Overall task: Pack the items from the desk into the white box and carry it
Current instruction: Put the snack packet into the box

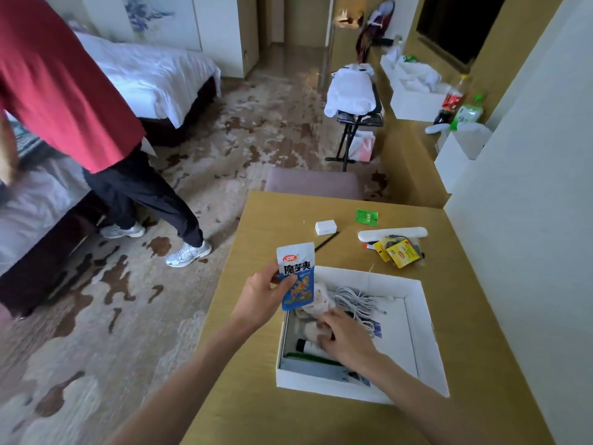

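Note:
The white box [426, 342] lies open on the wooden desk [256, 406]. My left hand [261, 295] holds a blue snack packet [296, 277] upright over the box's left rim. My right hand [345, 338] reaches into the box and rests on the pale things there; whether it grips one I cannot tell. Inside lie a coiled white cable [356, 301], a white tube with a black cap [305, 345] and a green pen [311, 358]. Beyond the box on the desk are yellow packets [399, 252], a long white case [393, 234], a small white block [325, 227], a black stick [327, 241] and a green sachet [366, 216].
A person in a red shirt [61, 85] stands by the beds [150, 75] on the left. A chair back [313, 184] sits at the desk's far edge. A wall [519, 220] bounds the desk on the right. More boxes and bottles [455, 104] crowd the far counter.

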